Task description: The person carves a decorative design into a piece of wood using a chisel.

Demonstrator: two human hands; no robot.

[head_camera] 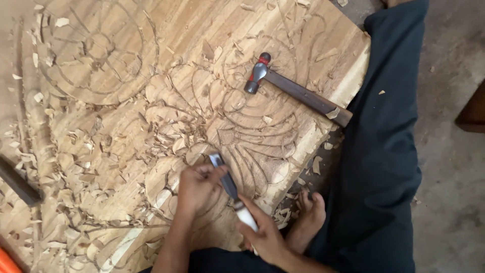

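A large wooden panel [166,30] with carved floral lines lies flat in front of me. My left hand [198,187] pinches the metal blade of a chisel [226,181] near its tip, which rests on the carved wood. My right hand [265,233] grips the chisel's pale handle lower down. A ball-peen hammer [295,91] with a dark wooden handle lies loose on the panel, up and to the right of both hands.
Several wood chips [91,146] cover the panel's left and middle. My bare foot [309,215] rests by the panel's lower right edge, beside my dark-trousered leg [384,151]. A dark tool [17,183] lies at the left edge. Concrete floor [449,167] is at the right.
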